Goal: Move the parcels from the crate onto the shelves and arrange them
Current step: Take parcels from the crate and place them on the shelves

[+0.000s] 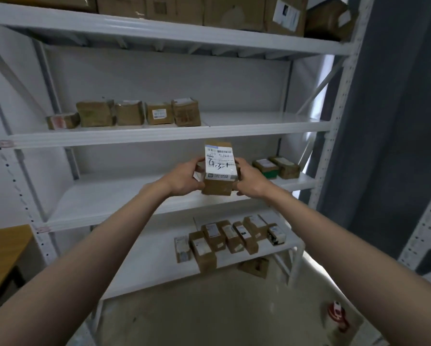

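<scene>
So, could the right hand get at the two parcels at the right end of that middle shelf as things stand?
Probably not right away: the right hand and left hand both grip the labelled parcel. The two parcels lie just beyond it, with nothing between.

The held parcel (219, 168) sits between the left hand (184, 179) and right hand (250, 179), before the shelving unit (159, 136). Two parcels (275, 167) lie behind, to its right.

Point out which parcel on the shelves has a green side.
The left parcel of the pair at the right end of the shelf behind the hands. Its front face is green; every other parcel shows only brown cardboard and labels.
</scene>
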A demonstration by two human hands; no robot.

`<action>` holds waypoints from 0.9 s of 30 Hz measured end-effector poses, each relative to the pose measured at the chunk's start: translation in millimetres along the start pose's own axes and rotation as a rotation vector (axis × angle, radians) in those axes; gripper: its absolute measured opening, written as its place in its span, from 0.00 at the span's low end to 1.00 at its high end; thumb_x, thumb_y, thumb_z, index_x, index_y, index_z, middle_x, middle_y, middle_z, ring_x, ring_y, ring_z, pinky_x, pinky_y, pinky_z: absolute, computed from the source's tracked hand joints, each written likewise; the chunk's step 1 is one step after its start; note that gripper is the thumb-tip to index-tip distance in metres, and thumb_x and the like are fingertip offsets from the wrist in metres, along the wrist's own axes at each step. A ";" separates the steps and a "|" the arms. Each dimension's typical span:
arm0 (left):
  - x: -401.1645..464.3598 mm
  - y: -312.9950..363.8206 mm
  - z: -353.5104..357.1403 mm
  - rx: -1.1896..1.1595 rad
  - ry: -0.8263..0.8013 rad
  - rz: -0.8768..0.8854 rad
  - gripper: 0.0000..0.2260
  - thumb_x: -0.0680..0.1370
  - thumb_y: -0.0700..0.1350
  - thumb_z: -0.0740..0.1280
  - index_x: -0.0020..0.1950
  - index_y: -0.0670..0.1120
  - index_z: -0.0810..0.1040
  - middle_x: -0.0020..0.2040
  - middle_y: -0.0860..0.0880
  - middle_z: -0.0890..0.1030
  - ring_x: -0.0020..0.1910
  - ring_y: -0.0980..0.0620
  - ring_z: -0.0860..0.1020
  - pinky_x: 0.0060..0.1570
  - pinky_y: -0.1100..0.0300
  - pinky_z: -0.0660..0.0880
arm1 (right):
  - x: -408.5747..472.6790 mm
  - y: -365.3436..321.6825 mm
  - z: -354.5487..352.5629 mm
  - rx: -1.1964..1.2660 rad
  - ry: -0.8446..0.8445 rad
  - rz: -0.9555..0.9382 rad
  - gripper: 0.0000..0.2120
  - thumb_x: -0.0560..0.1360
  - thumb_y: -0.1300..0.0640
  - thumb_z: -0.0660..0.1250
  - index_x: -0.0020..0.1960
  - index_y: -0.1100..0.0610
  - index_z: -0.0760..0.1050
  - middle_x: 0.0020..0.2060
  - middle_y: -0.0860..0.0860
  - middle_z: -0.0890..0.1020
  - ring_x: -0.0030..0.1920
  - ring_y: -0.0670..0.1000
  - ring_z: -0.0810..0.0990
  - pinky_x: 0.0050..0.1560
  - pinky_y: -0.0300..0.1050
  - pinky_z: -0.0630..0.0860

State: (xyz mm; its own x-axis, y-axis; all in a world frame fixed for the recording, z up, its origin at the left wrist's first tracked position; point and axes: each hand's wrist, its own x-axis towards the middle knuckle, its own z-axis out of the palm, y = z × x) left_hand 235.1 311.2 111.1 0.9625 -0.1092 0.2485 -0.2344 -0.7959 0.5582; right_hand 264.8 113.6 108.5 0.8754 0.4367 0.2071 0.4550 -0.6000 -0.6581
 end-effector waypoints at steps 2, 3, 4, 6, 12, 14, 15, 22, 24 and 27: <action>37.9 -3.2 -6.0 0.004 0.020 0.020 0.34 0.74 0.38 0.73 0.76 0.48 0.62 0.65 0.44 0.76 0.56 0.51 0.75 0.54 0.58 0.75 | 28.3 3.1 -15.2 0.007 0.037 0.006 0.33 0.77 0.63 0.68 0.77 0.54 0.57 0.71 0.54 0.72 0.66 0.56 0.74 0.66 0.58 0.74; 55.5 -4.7 -9.4 -0.004 0.027 0.034 0.34 0.74 0.38 0.73 0.77 0.48 0.62 0.66 0.45 0.76 0.58 0.51 0.75 0.54 0.57 0.76 | 42.4 4.2 -22.2 0.006 0.057 0.003 0.32 0.78 0.64 0.67 0.77 0.54 0.58 0.71 0.54 0.73 0.65 0.55 0.74 0.67 0.57 0.73; 71.5 -5.6 -12.8 -0.014 0.034 0.044 0.34 0.74 0.39 0.73 0.77 0.47 0.62 0.66 0.45 0.75 0.60 0.51 0.75 0.55 0.57 0.76 | 55.9 5.0 -28.9 -0.003 0.075 0.002 0.31 0.78 0.64 0.67 0.77 0.54 0.59 0.71 0.54 0.73 0.66 0.56 0.74 0.67 0.54 0.73; 103.0 -6.6 -20.4 -0.006 0.059 0.059 0.35 0.73 0.40 0.74 0.77 0.47 0.62 0.66 0.45 0.76 0.61 0.48 0.76 0.59 0.54 0.75 | 82.6 7.2 -41.9 -0.014 0.097 0.002 0.31 0.78 0.65 0.66 0.77 0.55 0.58 0.70 0.54 0.73 0.64 0.57 0.76 0.64 0.54 0.75; 187.0 -9.4 -33.7 0.063 0.093 0.113 0.36 0.73 0.44 0.75 0.77 0.47 0.62 0.65 0.48 0.77 0.62 0.47 0.77 0.60 0.52 0.75 | 154.4 27.9 -68.8 0.030 0.163 -0.011 0.33 0.78 0.61 0.68 0.78 0.55 0.56 0.70 0.55 0.74 0.67 0.57 0.74 0.65 0.58 0.75; 209.2 -8.8 -33.6 0.095 0.105 0.110 0.36 0.73 0.43 0.74 0.77 0.47 0.61 0.66 0.47 0.76 0.61 0.46 0.77 0.60 0.53 0.75 | 177.1 39.4 -74.6 0.042 0.184 -0.008 0.33 0.78 0.63 0.66 0.78 0.54 0.56 0.69 0.54 0.74 0.64 0.57 0.76 0.61 0.58 0.78; 220.2 -8.4 -33.1 0.106 0.111 0.108 0.36 0.74 0.43 0.74 0.77 0.47 0.61 0.67 0.46 0.76 0.60 0.45 0.77 0.61 0.52 0.74 | 187.8 45.7 -77.5 0.052 0.194 -0.010 0.33 0.78 0.63 0.66 0.78 0.53 0.56 0.69 0.54 0.75 0.62 0.55 0.77 0.59 0.57 0.79; 294.8 -11.1 -25.8 0.115 0.178 0.112 0.34 0.74 0.44 0.74 0.76 0.49 0.63 0.64 0.50 0.76 0.59 0.52 0.76 0.59 0.57 0.73 | 268.7 86.8 -96.4 0.086 0.198 -0.106 0.31 0.79 0.63 0.66 0.77 0.54 0.57 0.70 0.54 0.74 0.66 0.57 0.75 0.62 0.56 0.78; 316.7 -12.9 -23.3 0.115 0.212 0.081 0.33 0.74 0.43 0.74 0.76 0.48 0.64 0.63 0.51 0.77 0.55 0.54 0.75 0.57 0.58 0.73 | 296.0 96.7 -102.6 0.100 0.180 -0.122 0.29 0.79 0.64 0.65 0.77 0.55 0.59 0.70 0.54 0.74 0.63 0.55 0.76 0.57 0.54 0.81; 349.8 -16.8 -19.3 0.113 0.270 -0.001 0.30 0.75 0.42 0.72 0.75 0.45 0.64 0.64 0.48 0.77 0.54 0.53 0.76 0.55 0.59 0.73 | 337.3 109.5 -112.2 0.099 0.143 -0.150 0.26 0.79 0.65 0.64 0.75 0.56 0.61 0.65 0.53 0.76 0.54 0.53 0.78 0.51 0.52 0.83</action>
State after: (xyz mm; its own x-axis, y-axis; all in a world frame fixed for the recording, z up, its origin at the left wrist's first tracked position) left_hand 573.0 297.8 203.8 0.8877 0.0420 0.4585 -0.2025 -0.8587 0.4707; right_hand 628.3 120.0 187.6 0.8165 0.4127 0.4036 0.5698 -0.4639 -0.6784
